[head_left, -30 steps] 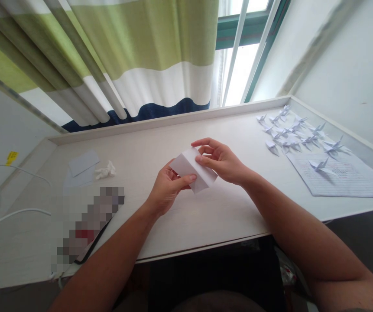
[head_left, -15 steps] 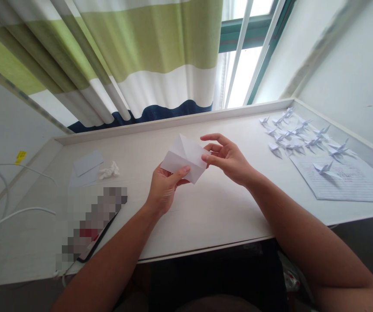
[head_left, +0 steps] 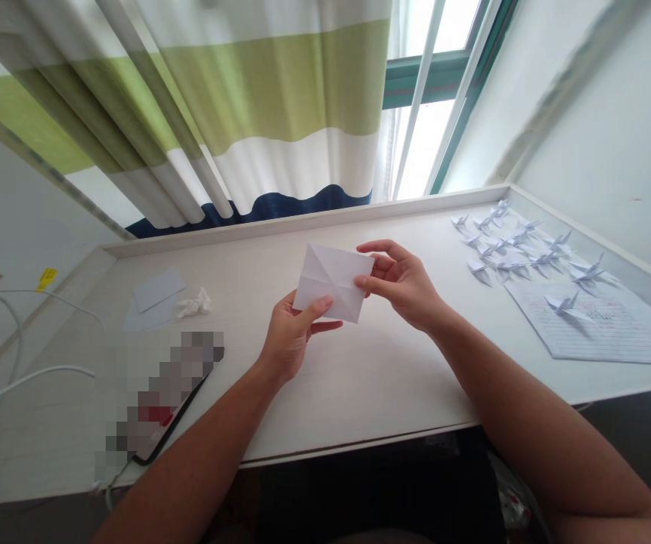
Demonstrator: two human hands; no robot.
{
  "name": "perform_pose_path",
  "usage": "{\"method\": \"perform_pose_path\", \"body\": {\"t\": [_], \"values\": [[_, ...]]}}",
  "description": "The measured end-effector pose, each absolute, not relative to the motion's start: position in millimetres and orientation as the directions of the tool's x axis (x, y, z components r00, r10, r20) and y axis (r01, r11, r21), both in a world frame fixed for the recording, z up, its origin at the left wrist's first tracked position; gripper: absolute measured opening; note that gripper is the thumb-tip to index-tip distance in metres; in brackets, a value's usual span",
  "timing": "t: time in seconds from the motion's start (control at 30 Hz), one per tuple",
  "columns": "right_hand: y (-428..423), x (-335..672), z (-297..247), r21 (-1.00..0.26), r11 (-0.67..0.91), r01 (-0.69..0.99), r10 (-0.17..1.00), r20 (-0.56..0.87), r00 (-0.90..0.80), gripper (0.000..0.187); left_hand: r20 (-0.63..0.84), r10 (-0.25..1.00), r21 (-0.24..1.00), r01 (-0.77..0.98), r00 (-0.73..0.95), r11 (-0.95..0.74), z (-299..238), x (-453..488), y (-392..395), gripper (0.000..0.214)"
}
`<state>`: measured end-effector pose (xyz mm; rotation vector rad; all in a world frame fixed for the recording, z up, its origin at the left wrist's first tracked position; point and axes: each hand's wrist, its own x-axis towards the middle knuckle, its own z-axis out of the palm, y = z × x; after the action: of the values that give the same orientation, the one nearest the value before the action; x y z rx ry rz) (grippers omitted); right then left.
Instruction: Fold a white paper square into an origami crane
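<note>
The left hand (head_left: 291, 340) pinches the paper (head_left: 333, 279) at its near left corner, thumb on the front and fingers behind. The right hand (head_left: 404, 283) holds the right edge with the thumb tip. Its forefinger curves over the far right corner, and the other fingers sit loosely curled behind. The paper is a white square, opened out and held up just above the table (head_left: 370, 370), well apart from everything else. Its face is tilted toward the person and shows creases crossing at the middle.

A hold like this probably works best light and at the edges, so the existing creases stay sharp and no stray dents form. Keeping both thumbs clear of the centre should let the crease lines be read and matched.

To the far right, a cluster of folded cranes (head_left: 518, 245) stands on the table. One more crane (head_left: 566, 304) rests on a lined sheet (head_left: 614, 332) nearer in. On the left lie two slips (head_left: 158, 291) and a crumpled scrap (head_left: 194, 304), with a cable (head_left: 19, 378) beyond. A striped curtain (head_left: 246, 113) hangs behind.
</note>
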<state>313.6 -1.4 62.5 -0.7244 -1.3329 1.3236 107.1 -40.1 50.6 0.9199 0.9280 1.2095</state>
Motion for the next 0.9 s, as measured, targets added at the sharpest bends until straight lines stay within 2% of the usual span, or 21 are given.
{"method": "perform_pose_path", "body": {"t": [0.43,0.7,0.9], "values": [[-0.2,314.0,63.3,-0.956,0.199,-0.218,0.94,0.249,-0.234,0.053,-0.041,0.997,0.946,-0.32,0.062,0.059,48.5,105.2,-37.1,0.046],[-0.1,314.4,61.1,-0.952,0.219,-0.214,0.933,0.269,-0.24,0.038,-0.042,0.995,0.939,-0.337,0.089,0.07,47.9,103.7,-37.9,0.039],[1.0,313.5,59.4,-0.952,0.241,-0.19,0.943,0.276,-0.186,0.024,-0.036,0.998,0.938,-0.343,0.045,0.049,48.7,104.2,-38.0,0.039]]}}
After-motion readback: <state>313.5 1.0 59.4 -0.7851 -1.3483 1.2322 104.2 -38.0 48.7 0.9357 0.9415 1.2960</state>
